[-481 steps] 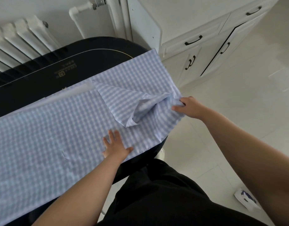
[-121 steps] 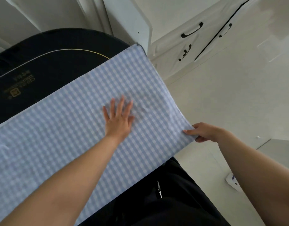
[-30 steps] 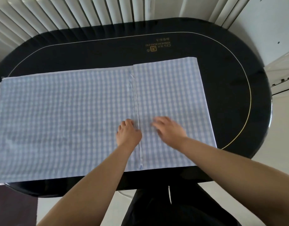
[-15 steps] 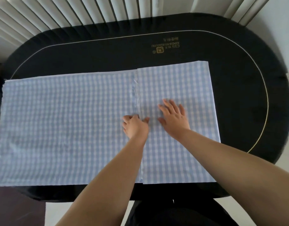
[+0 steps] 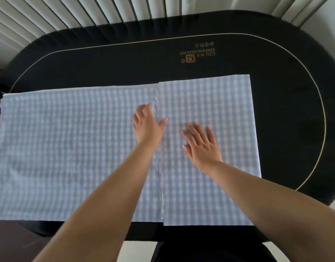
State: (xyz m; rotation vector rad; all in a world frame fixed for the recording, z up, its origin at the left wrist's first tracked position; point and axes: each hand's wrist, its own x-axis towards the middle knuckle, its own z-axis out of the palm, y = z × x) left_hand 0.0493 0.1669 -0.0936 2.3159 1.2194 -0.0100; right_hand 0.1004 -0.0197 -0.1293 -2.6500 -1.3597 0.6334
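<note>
A light blue checked cloth point(image 5: 68, 148) lies flat across a black oval table point(image 5: 286, 110). Its right part is folded over, and the folded flap's edge runs from front to back near the middle. My left hand point(image 5: 146, 127) lies on the cloth just left of that edge, fingers spread and pressing down, thumb reaching over the edge. My right hand point(image 5: 202, 144) lies flat on the folded flap with straight fingers. Neither hand holds anything.
The table has a thin gold line around its rim and gold lettering point(image 5: 197, 53) at the back. A white ribbed radiator point(image 5: 87, 12) stands behind it. Bare table top shows to the right of the cloth and behind it.
My left hand has slid away from me along the flap's edge and its fingers have uncurled. My right hand has stayed flat on the flap, shifting slightly right.
</note>
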